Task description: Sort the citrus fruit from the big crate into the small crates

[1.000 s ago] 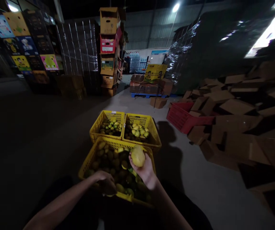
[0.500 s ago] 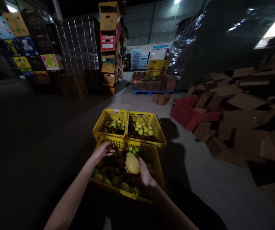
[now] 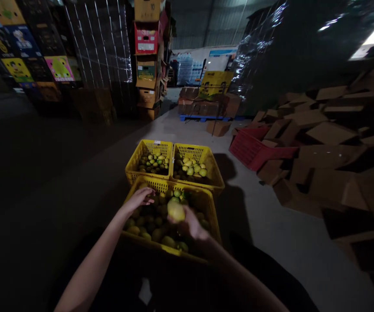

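Observation:
My right hand (image 3: 191, 222) is wrapped round a large, smooth yellow fruit (image 3: 175, 210), blurred by motion; its exact kind is hard to tell. It hangs over the near yellow crate (image 3: 215, 216), which holds many yellow and green fruits (image 3: 133, 230). Above the left part of this crate is my left hand (image 3: 140, 198), fingers loosely curved and apart from the thumb, with nothing seen in it. A few greener fruits (image 3: 177, 193) lie just beyond the held one.
Two more yellow crates, the left one (image 3: 131, 166) and the right one (image 3: 215, 169), stand behind with smaller piles of fruit. To the right are a red crate (image 3: 248, 149) and heaped cardboard boxes (image 3: 323, 169). Stacked cartons (image 3: 146, 69) and a blue pallet (image 3: 203, 118) stand farther back.
My right hand has turned and moved slightly up and left with the yellow fruit, now more end-on. My left hand stays nearly in place. The view has tipped down a little.

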`<action>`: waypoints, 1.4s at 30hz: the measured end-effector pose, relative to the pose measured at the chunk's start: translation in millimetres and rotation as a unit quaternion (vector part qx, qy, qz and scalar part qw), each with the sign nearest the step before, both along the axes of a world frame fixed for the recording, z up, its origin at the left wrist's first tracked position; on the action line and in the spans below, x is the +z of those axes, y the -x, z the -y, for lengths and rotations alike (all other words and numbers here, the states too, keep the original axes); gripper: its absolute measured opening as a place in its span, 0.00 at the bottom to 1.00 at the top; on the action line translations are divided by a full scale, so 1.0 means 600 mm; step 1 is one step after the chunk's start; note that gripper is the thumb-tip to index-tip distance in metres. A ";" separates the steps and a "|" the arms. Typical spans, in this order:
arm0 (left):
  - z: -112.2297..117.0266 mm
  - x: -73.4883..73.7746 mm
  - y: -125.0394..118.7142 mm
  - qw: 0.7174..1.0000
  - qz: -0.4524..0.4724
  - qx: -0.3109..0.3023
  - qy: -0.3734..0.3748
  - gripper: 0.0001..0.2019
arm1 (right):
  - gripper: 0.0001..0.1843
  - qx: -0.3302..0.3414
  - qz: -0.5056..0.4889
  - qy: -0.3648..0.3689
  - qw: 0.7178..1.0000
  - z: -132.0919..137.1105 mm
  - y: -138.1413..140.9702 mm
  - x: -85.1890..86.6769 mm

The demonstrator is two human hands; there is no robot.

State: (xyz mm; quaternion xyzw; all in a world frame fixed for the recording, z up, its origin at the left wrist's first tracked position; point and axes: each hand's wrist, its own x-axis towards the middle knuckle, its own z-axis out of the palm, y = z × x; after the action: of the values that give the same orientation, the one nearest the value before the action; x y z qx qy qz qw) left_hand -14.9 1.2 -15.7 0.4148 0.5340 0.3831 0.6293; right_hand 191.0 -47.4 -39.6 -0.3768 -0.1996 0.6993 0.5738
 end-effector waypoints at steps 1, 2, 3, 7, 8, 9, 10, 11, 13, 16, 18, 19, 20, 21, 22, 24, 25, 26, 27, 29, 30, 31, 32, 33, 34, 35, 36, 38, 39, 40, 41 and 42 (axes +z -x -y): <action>0.000 0.000 0.001 1.000 -0.005 0.005 0.003 0.07 | 0.09 -0.017 0.003 0.000 1.000 -0.030 -0.024 0.020; 0.000 -0.001 0.002 1.000 -0.010 0.007 0.004 0.07 | 0.08 -0.036 0.007 -0.002 0.999 -0.055 -0.049 0.037; -0.001 -0.003 0.003 1.000 -0.015 0.005 0.003 0.07 | 0.09 -0.057 0.016 -0.008 0.998 -0.075 -0.075 0.051; -0.003 -0.009 0.006 0.999 -0.048 -0.020 -0.004 0.07 | 0.13 -0.091 0.082 -0.099 0.987 -0.083 -0.150 0.078; -0.003 -0.010 0.006 0.998 -0.060 -0.029 -0.008 0.07 | 0.14 -0.078 0.092 -0.105 0.987 -0.074 -0.156 0.080; -0.003 -0.012 0.006 0.996 -0.076 -0.041 -0.016 0.08 | 0.14 -0.059 0.101 -0.102 0.988 -0.064 -0.157 0.080; -0.002 -0.014 0.007 0.993 -0.097 -0.058 -0.029 0.08 | 0.15 -0.036 0.109 -0.094 0.989 -0.055 -0.153 0.080; -0.001 -0.017 0.008 0.988 -0.125 -0.078 -0.045 0.08 | 0.15 -0.013 0.118 -0.085 0.989 -0.049 -0.145 0.079; 0.003 -0.025 0.009 0.971 -0.197 -0.116 -0.069 0.06 | 0.15 0.016 0.146 -0.070 0.987 -0.044 -0.124 0.070; 0.010 -0.042 0.007 0.943 -0.291 -0.158 -0.040 0.07 | 0.13 0.042 0.231 -0.047 0.971 -0.050 -0.089 0.037; 0.012 -0.051 0.003 0.934 -0.312 -0.173 0.003 0.11 | 0.15 0.090 0.375 -0.054 0.921 -0.057 -0.066 -0.001; 0.012 -0.055 0.002 0.933 -0.312 -0.177 0.019 0.11 | 0.15 0.126 0.459 -0.061 0.878 -0.060 -0.055 -0.025; 0.011 -0.057 0.001 0.934 -0.308 -0.177 0.029 0.12 | 0.16 0.163 0.539 -0.069 0.824 -0.063 -0.045 -0.051; 0.008 -0.058 0.002 0.935 -0.304 -0.178 0.034 0.11 | 0.15 0.197 0.595 -0.067 0.776 -0.065 -0.034 -0.078; 0.006 -0.058 0.004 0.936 -0.301 -0.177 0.033 0.11 | 0.13 0.227 0.627 -0.058 0.743 -0.066 -0.023 -0.107; 0.000 -0.055 0.012 0.937 -0.304 -0.171 0.017 0.11 | 0.12 0.275 0.661 -0.031 0.698 -0.067 -0.005 -0.163; -0.002 -0.053 0.018 0.937 -0.308 -0.166 0.010 0.12 | 0.13 0.296 0.676 -0.018 0.675 -0.067 0.003 -0.190; -0.004 -0.051 0.024 0.936 -0.311 -0.162 0.009 0.12 | 0.16 0.314 0.690 -0.006 0.652 -0.066 0.009 -0.214; -0.005 -0.049 0.031 0.936 -0.313 -0.158 0.011 0.12 | 0.18 0.327 0.703 0.004 0.632 -0.066 0.014 -0.236; -0.006 -0.046 0.045 0.938 -0.311 -0.151 0.016 0.11 | 0.22 0.345 0.724 0.021 0.597 -0.069 0.021 -0.272; -0.007 -0.045 0.051 0.937 -0.315 -0.148 0.014 0.11 | 0.22 0.351 0.732 0.027 0.584 -0.071 0.024 -0.286; -0.007 -0.043 0.056 0.934 -0.326 -0.147 0.008 0.10 | 0.23 0.354 0.738 0.033 0.573 -0.074 0.026 -0.297; -0.008 -0.042 0.060 0.928 -0.343 -0.145 0.001 0.10 | 0.22 0.357 0.742 0.038 0.566 -0.078 0.028 -0.307; -0.008 -0.041 0.063 0.922 -0.361 -0.142 -0.004 0.10 | 0.21 0.359 0.744 0.043 0.562 -0.082 0.030 -0.314; -0.009 -0.040 0.065 0.915 -0.378 -0.140 -0.006 0.10 | 0.21 0.360 0.743 0.047 0.563 -0.087 0.032 -0.320; -0.010 -0.040 0.067 0.910 -0.389 -0.140 -0.005 0.10 | 0.20 0.361 0.739 0.050 0.567 -0.091 0.033 -0.323; -0.010 -0.040 0.068 0.908 -0.395 -0.139 -0.007 0.11 | 0.19 0.361 0.733 0.051 0.575 -0.095 0.035 -0.324; -0.012 -0.041 0.070 0.907 -0.397 -0.141 -0.019 0.11 | 0.18 0.362 0.710 0.052 0.601 -0.106 0.036 -0.319; -0.013 -0.041 0.070 0.906 -0.397 -0.145 -0.027 0.11 | 0.17 0.360 0.696 0.050 0.620 -0.112 0.036 -0.312; -0.013 -0.041 0.070 0.904 -0.399 -0.150 -0.034 0.11 | 0.16 0.356 0.679 0.046 0.640 -0.119 0.035 -0.302; -0.014 -0.041 0.068 0.900 -0.405 -0.156 -0.039 0.11 | 0.15 0.349 0.661 0.041 0.663 -0.128 0.034 -0.288; -0.014 -0.040 0.064 0.896 -0.412 -0.160 -0.043 0.11 | 0.15 0.338 0.641 0.035 0.688 -0.138 0.032 -0.270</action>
State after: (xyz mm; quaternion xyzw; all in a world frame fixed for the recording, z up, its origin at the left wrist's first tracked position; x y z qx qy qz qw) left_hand -53.6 9.4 -39.6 0.6418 0.6551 0.0943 0.3873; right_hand 171.9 35.5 -201.7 -0.6598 -0.6084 0.4407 0.0176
